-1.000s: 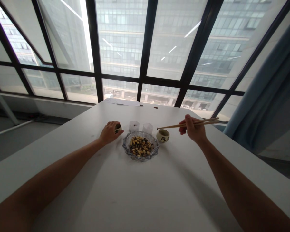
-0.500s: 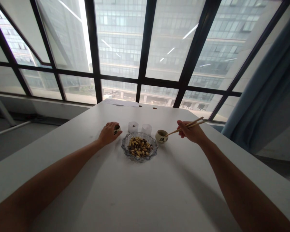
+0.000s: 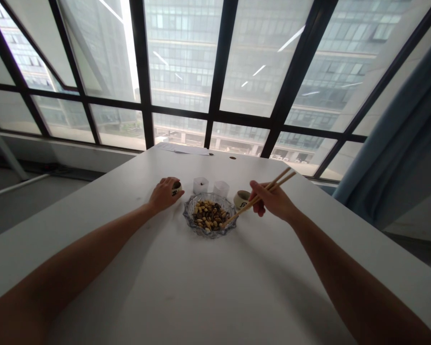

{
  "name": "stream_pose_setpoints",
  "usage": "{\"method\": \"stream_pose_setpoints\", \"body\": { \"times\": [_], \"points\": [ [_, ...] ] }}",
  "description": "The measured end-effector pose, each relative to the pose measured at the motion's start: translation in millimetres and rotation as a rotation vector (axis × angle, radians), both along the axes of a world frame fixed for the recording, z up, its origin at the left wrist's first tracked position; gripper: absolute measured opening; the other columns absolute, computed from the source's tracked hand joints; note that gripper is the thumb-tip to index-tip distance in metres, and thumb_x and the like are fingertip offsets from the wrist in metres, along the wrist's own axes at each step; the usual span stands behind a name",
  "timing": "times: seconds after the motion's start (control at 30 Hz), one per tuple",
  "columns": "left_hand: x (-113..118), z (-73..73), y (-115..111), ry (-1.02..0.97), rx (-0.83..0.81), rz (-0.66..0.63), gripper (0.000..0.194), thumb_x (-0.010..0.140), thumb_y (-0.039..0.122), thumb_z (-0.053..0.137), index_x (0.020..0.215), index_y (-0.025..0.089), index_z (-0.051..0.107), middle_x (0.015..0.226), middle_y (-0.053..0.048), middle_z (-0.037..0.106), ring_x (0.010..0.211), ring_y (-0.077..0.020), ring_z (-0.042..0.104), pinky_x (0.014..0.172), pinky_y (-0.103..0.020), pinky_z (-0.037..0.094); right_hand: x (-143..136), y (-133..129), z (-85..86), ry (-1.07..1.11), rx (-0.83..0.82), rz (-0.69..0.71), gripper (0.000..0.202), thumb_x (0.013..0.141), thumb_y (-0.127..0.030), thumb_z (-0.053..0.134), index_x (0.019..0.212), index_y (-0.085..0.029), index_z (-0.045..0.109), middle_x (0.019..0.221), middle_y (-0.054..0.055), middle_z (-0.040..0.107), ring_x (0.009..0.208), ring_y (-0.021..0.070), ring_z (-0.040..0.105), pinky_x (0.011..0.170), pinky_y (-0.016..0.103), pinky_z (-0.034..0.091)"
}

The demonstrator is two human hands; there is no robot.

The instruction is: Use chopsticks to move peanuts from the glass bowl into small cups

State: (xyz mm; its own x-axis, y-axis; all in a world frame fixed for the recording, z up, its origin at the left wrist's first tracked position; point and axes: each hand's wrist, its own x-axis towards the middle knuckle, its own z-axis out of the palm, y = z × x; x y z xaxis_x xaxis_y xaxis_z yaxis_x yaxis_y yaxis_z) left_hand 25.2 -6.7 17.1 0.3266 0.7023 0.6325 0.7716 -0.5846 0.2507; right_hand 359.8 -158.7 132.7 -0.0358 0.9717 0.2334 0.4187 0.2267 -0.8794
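Observation:
My left hand (image 3: 164,194) is wrapped round a small cup (image 3: 175,190) with dark writing, left of the glass bowl. In my right hand (image 3: 271,199) is a pair of wooden chopsticks (image 3: 275,183), their tips at the right side of the nuts. The clear, scalloped glass bowl (image 3: 211,234) holds a mix of pale nuts and darker seeds (image 3: 209,215). A second cup (image 3: 241,199) with dark writing stands at the bowl's right, partly behind the chopsticks and my right fingers.
Behind the bowl stand two whitish translucent containers, one (image 3: 200,185) with a small dark item and another (image 3: 221,188). Papers (image 3: 183,149) lie at the far edge of the white table (image 3: 187,287). Windows rise beyond, and a blue curtain (image 3: 391,129) hangs at right.
My right hand has moved left and toward me, taking the chopstick tips from the right cup to the nuts in the glass bowl. My left hand stays round its cup.

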Motion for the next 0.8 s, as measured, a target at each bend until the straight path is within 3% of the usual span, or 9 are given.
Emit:
{"method": "stream_pose_setpoints", "body": {
  "times": [0.13, 0.27, 0.4, 0.6, 0.8],
  "points": [
    [0.4, 0.9, -1.8, -0.001, 0.001, -0.003, 0.041, 0.087, 0.046, 0.058, 0.119, 0.019, 0.059, 0.122, -0.013, 0.064, 0.115, -0.0323, 0.056, 0.103, -0.047, 0.048, -22.7, 5.7, -21.1, 0.046, -0.069, 0.064, 0.07, 0.066, -0.086, 0.063, 0.059, -0.016, 0.065, 0.043, 0.005, 0.062, 0.032, 0.0132, 0.056, 0.031, 0.021, 0.044],
    [0.8, 0.6, -2.2, -0.001, -0.001, -0.004, 0.041, 0.088, 0.045, 0.058, 0.119, 0.019, 0.058, 0.123, -0.013, 0.064, 0.116, -0.032, 0.056, 0.104, -0.047, 0.047, -24.4, 14.4, -34.8, 0.123, 0.064, -0.054, 0.067, 0.066, -0.083, 0.066, 0.064, -0.016, 0.066, 0.049, 0.005, 0.066, 0.038, 0.0137, 0.06, 0.037, 0.022, 0.049],
    [1.0, -0.3, -1.4, -0.005, -0.007, 0.0, 0.041, 0.087, 0.045, 0.059, 0.119, 0.02, 0.058, 0.123, -0.013, 0.064, 0.117, -0.0319, 0.055, 0.104, -0.048, 0.047, -21.6, 13.5, -31.6, 0.163, 0.113, -0.089, 0.063, 0.067, -0.079, 0.07, 0.063, -0.017, 0.065, 0.05, 0.005, 0.066, 0.038, 0.0139, 0.06, 0.036, 0.023, 0.049],
    [1.3, 1.5, -3.3, -0.002, -0.01, 0.002, 0.04, 0.087, 0.045, 0.058, 0.118, 0.019, 0.058, 0.122, -0.013, 0.064, 0.117, -0.0323, 0.055, 0.105, -0.048, 0.046, -33.9, -0.8, -22.4, 0.109, -0.071, 0.137, 0.056, 0.069, -0.071, 0.075, 0.059, -0.017, 0.062, 0.046, 0.003, 0.064, 0.034, 0.0128, 0.057, 0.033, 0.021, 0.045],
    [2.1, 2.2, -4.0, -0.008, -0.02, 0.005, 0.039, 0.087, 0.043, 0.059, 0.118, 0.021, 0.059, 0.123, -0.013, 0.064, 0.117, -0.0324, 0.055, 0.104, -0.049, 0.047, -33.3, 2.4, -28.2, 0.012, 0.001, 0.065, 0.054, 0.066, -0.069, 0.078, 0.058, -0.018, 0.062, 0.05, 0.005, 0.068, 0.039, 0.0141, 0.062, 0.036, 0.021, 0.048]
  ]
}}
